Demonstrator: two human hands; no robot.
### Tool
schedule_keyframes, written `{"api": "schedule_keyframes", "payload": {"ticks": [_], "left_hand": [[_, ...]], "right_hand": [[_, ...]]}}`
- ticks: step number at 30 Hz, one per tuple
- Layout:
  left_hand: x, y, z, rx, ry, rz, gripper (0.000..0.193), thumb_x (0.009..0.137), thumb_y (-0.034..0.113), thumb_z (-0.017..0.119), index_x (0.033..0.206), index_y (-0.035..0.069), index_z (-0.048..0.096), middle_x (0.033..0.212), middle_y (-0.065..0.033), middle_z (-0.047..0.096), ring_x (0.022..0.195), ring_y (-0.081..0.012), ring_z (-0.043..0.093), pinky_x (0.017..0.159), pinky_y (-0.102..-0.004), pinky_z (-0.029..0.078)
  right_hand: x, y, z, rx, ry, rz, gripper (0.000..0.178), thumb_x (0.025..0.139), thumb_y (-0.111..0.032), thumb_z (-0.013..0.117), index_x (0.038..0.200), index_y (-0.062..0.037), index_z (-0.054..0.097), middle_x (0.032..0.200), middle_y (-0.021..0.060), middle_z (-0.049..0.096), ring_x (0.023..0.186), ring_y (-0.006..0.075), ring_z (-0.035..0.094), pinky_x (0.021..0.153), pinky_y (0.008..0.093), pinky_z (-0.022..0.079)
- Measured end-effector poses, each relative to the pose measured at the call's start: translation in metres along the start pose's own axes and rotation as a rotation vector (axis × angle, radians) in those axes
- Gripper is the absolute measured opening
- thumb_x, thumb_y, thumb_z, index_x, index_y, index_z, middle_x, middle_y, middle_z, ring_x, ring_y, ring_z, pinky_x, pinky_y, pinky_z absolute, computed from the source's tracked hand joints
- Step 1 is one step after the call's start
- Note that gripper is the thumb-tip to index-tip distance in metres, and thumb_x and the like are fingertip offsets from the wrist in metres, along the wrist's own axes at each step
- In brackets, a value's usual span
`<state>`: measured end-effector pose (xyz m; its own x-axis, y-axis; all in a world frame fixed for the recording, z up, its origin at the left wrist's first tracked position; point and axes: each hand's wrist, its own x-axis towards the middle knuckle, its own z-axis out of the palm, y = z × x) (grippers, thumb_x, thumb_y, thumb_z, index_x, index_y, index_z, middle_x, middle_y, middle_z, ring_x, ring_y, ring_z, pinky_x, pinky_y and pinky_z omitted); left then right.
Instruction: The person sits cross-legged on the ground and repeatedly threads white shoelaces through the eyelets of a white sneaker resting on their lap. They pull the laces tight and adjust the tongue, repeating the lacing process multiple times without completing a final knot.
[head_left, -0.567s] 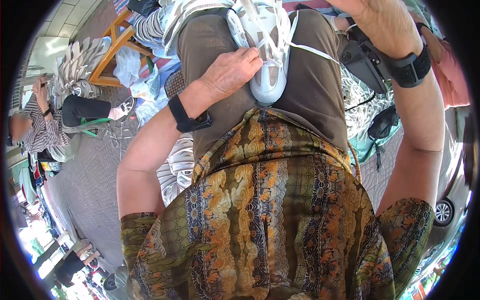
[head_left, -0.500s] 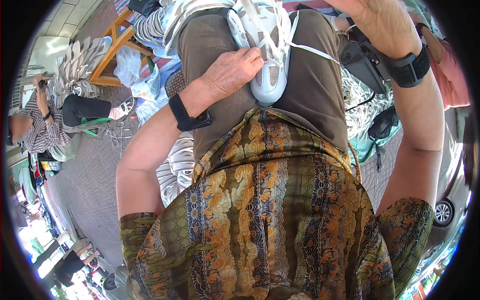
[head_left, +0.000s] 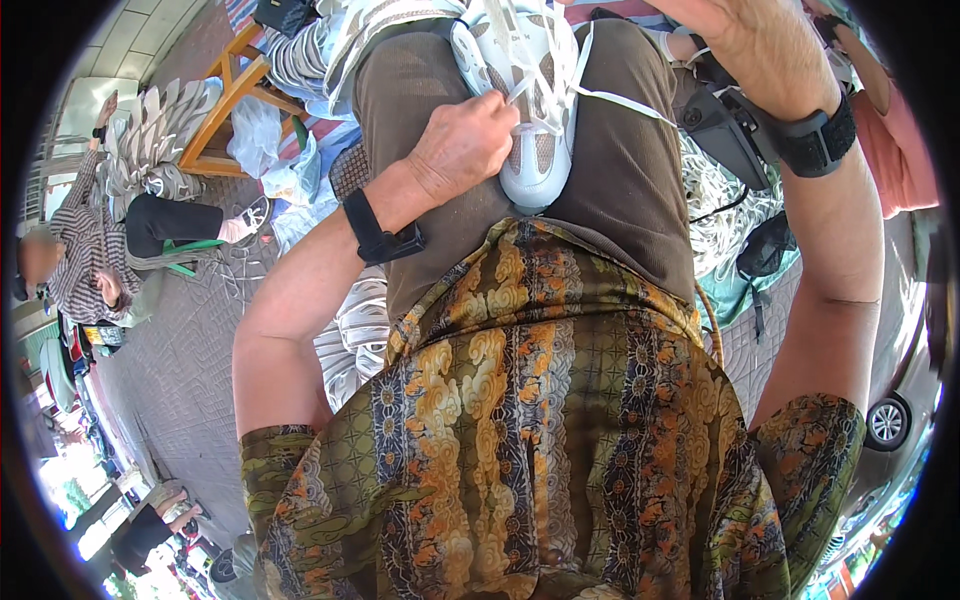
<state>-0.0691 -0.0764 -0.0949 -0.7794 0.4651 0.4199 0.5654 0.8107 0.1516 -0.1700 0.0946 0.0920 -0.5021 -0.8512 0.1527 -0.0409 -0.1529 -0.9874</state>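
A white and grey shoe rests between my thighs with its toe toward my body. White shoelace runs in loose strands over its upper, and one end trails across my right thigh. My left hand is closed beside the shoe, its thumb and fingers pinching the shoelace. At the top edge, my right hand is raised beyond the shoe; its fingers are mostly cut off, so what they hold is hidden.
Bundles of shoe parts lie by my left leg. A tangle of white laces lies at my right. A wooden frame and plastic bags stand at far left. A seated person is farther left, another person's pink sleeve at right.
My left hand has shifted slightly left and away from my body, pulling a strand of lace. My right hand has barely moved. The seated person at left has raised an arm.
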Motion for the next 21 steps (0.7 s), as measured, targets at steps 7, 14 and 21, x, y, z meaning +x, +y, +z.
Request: {"api": "schedule_keyframes", "payload": {"ticks": [7,14,21], "left_hand": [[0.000,0.008,0.009,-0.330,0.125,-0.494,0.009,0.074,0.006,0.058,0.071,-0.001,0.052,0.059,-0.0199,0.055,0.059,-0.0374,0.059,0.058,-0.0448,0.047],[-0.008,0.022,0.017,-0.471,0.166,-0.749,0.013,0.078,0.007,0.057,0.070,-0.002,0.055,0.059,-0.0214,0.058,0.060,-0.0381,0.062,0.059,-0.0438,0.048],[-0.015,0.029,0.021,-0.415,0.175,-0.634,0.012,0.077,0.008,0.060,0.070,-0.001,0.058,0.067,-0.0201,0.061,0.065,-0.0373,0.062,0.062,-0.0444,0.049]], "right_hand": [[-0.008,-0.009,-0.005,0.029,0.018,-0.017,0.033,0.102,-0.032,0.046,0.084,-0.0046,0.055,0.066,0.0037,0.055,0.055,0.0141,0.052,0.053,0.0263,0.045],[-0.022,-0.024,-0.017,0.078,0.058,-0.131,0.033,0.104,-0.030,0.041,0.086,-0.0063,0.054,0.067,0.0010,0.052,0.054,0.0114,0.050,0.054,0.0260,0.045],[-0.049,-0.042,0.010,-0.191,0.068,-0.247,0.034,0.105,-0.029,0.036,0.082,-0.0089,0.049,0.065,-0.0015,0.046,0.049,0.0106,0.044,0.055,0.0273,0.043]]}}
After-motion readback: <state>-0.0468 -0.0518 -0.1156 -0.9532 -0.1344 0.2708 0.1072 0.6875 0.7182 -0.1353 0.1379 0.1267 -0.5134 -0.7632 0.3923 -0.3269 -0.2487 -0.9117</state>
